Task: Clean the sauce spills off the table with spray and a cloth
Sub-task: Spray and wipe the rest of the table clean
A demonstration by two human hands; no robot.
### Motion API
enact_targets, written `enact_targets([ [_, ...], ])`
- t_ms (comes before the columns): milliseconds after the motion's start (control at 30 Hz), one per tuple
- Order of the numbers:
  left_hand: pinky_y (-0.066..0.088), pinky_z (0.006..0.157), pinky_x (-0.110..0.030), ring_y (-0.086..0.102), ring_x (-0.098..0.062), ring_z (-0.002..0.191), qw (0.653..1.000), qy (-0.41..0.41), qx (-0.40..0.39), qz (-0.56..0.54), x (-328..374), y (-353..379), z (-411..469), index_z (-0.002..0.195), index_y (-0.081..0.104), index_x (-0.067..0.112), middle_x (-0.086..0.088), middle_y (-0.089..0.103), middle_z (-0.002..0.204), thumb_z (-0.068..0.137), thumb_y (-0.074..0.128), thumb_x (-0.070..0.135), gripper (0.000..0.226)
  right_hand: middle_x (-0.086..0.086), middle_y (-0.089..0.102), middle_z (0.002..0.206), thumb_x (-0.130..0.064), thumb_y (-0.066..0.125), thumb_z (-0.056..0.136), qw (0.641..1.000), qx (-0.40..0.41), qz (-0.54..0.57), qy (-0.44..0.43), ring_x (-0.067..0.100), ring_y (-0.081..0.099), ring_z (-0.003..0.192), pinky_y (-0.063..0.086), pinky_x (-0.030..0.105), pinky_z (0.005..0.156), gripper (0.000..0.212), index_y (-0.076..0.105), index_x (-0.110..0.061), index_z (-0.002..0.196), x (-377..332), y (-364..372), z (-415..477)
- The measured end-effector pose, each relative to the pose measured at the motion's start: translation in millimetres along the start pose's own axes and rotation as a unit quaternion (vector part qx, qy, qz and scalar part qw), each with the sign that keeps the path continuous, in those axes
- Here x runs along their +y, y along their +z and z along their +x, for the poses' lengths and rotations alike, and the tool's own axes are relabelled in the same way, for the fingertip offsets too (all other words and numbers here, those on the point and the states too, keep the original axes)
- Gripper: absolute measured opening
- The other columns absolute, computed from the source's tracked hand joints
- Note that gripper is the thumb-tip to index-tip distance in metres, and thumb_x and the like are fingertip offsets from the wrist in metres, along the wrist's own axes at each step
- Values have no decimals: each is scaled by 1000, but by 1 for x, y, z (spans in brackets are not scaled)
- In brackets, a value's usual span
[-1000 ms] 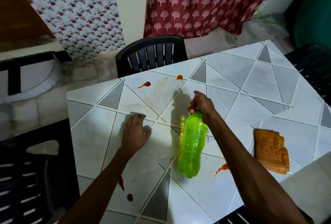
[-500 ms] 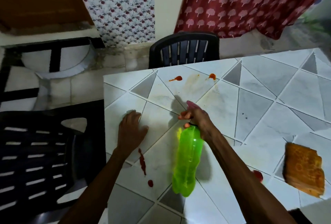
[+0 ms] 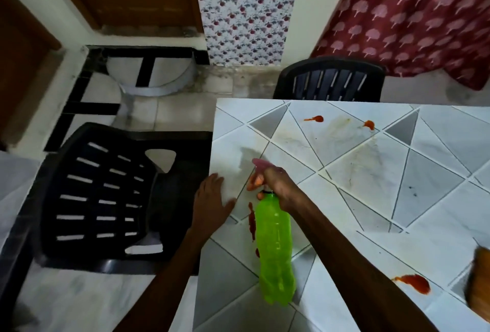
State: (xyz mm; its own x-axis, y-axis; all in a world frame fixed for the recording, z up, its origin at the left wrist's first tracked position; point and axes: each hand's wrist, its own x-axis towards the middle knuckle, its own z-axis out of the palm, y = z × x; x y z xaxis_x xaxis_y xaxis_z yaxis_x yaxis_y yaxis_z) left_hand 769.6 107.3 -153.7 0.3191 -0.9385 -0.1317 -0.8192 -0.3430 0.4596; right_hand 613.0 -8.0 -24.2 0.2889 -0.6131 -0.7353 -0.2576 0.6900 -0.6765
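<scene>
My right hand [image 3: 275, 185] grips the pink trigger head of a bright green spray bottle [image 3: 274, 249], held above the tiled table [image 3: 344, 162] with the nozzle pointing away from me. Just left of the bottle runs a red sauce streak [image 3: 251, 221], partly hidden behind it. Two small sauce spots [image 3: 315, 119] [image 3: 369, 124] lie near the far edge, and a larger blob [image 3: 413, 282] sits at the lower right. My left hand [image 3: 210, 203] rests flat with fingers spread on the table's left edge. An orange cloth [image 3: 480, 286] shows at the right border.
A black plastic chair [image 3: 106, 196] stands close against the table's left side. Another black chair [image 3: 331, 82] is tucked in at the far side. Patterned curtains and a wooden door line the wall behind.
My view has swung left, so the table sits further right in frame. My right hand has carried the bottle leftward, close to my left hand and over the red streak.
</scene>
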Motion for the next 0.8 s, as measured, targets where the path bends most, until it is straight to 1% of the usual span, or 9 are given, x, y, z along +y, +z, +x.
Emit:
enact_targets([
  [100, 41, 107, -49, 44, -37, 132, 999, -39, 2, -22, 4, -1, -24, 134, 52, 3, -18, 48, 143, 79, 53, 55, 75, 10, 52, 64, -18, 49, 101, 999, -1, -15, 35, 24, 51, 51, 37, 26, 43, 35, 63, -2, 128, 18, 5, -17],
  [200, 40, 107, -47, 42, -35, 133, 998, -52, 3, -25, 6, 3, -50, 136, 50, 4, -17, 45, 145, 82, 59, 52, 73, 25, 63, 80, -13, 52, 98, 995, -46, -60, 59, 32, 59, 61, 43, 25, 43, 35, 63, 6, 125, 43, -5, -41],
  [267, 37, 110, -46, 39, -35, 136, 998, -62, 3, -33, 9, 5, -67, 140, 46, 3, -17, 43, 148, 83, 65, 47, 74, 21, 71, 86, -24, 56, 96, 990, -64, -106, 59, 35, 65, 74, 47, 24, 48, 34, 71, 3, 110, 58, -13, -55],
  [300, 35, 111, -46, 38, -35, 137, 997, -66, 1, -33, 11, 5, -73, 141, 45, 3, -18, 42, 149, 83, 66, 46, 75, 17, 73, 83, -33, 58, 95, 989, -56, -123, 57, 33, 68, 71, 48, 24, 49, 38, 74, 1, 98, 63, -18, -59],
  [400, 34, 112, -45, 39, -35, 137, 997, -70, -6, -31, 23, 7, -89, 141, 43, 3, -18, 43, 148, 84, 71, 43, 75, 16, 61, 66, -41, 60, 94, 992, -2, -115, 48, 23, 54, 44, 43, 24, 46, 43, 66, -6, 70, 77, -46, -70],
  [467, 35, 113, -44, 39, -33, 138, 998, -63, -8, -26, 32, 10, -98, 142, 42, 5, -15, 42, 149, 85, 71, 44, 75, 21, 61, 69, -41, 61, 95, 994, 20, -106, 33, 24, 50, 42, 43, 28, 49, 46, 62, -6, 65, 83, -71, -81],
  [600, 38, 111, -45, 42, -32, 136, 999, -34, -8, -40, 53, 23, -112, 140, 46, 5, -15, 46, 146, 86, 69, 44, 71, 17, 61, 69, -24, 58, 98, 995, 100, 6, -19, 29, 66, 66, 43, 25, 40, 27, 70, -4, 84, 87, -129, -106],
  [667, 41, 108, -48, 44, -34, 134, 999, -12, -10, -42, 64, 31, -118, 138, 48, 3, -17, 49, 142, 85, 64, 47, 71, 15, 58, 67, -12, 52, 98, 986, 153, 51, -48, 27, 66, 62, 42, 22, 36, 19, 67, -14, 86, 92, -161, -116],
  [800, 47, 98, -46, 52, -37, 121, 999, 21, 8, -39, 89, 41, -125, 123, 56, 2, -18, 57, 126, 81, 64, 39, 57, 8, 57, 54, -2, 46, 90, 968, 224, 102, -57, 29, 53, 56, 39, 24, 40, 34, 68, -16, 111, 114, -213, -135],
])
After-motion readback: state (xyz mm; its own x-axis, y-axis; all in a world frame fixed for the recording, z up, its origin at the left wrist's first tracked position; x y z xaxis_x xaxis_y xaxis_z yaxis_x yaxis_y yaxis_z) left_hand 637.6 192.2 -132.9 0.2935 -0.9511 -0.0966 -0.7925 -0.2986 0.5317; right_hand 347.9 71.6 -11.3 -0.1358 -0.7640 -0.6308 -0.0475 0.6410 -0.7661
